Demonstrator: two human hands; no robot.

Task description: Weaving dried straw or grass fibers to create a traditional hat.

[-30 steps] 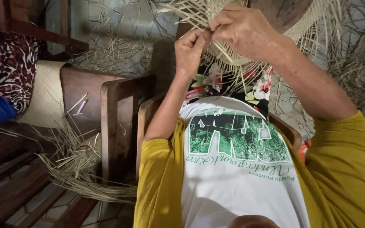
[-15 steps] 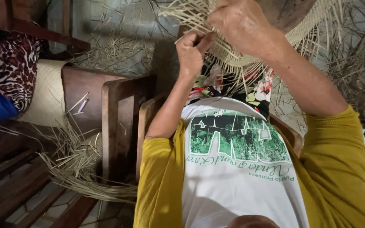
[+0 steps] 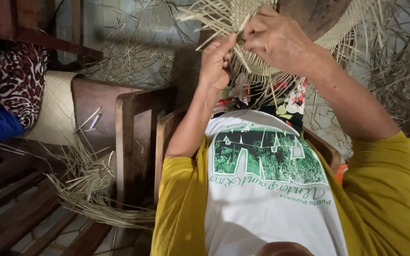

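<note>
Head view: left hand and right hand pinch pale straw strands at the edge of a woven straw piece; loose straw bundle lies beside a wooden chair.

No packages, labels, signs or screens show anywhere here (only a green printed picture on cloth).

Pale tan straw weave, yellow-sleeved white shirt with green print.
</note>
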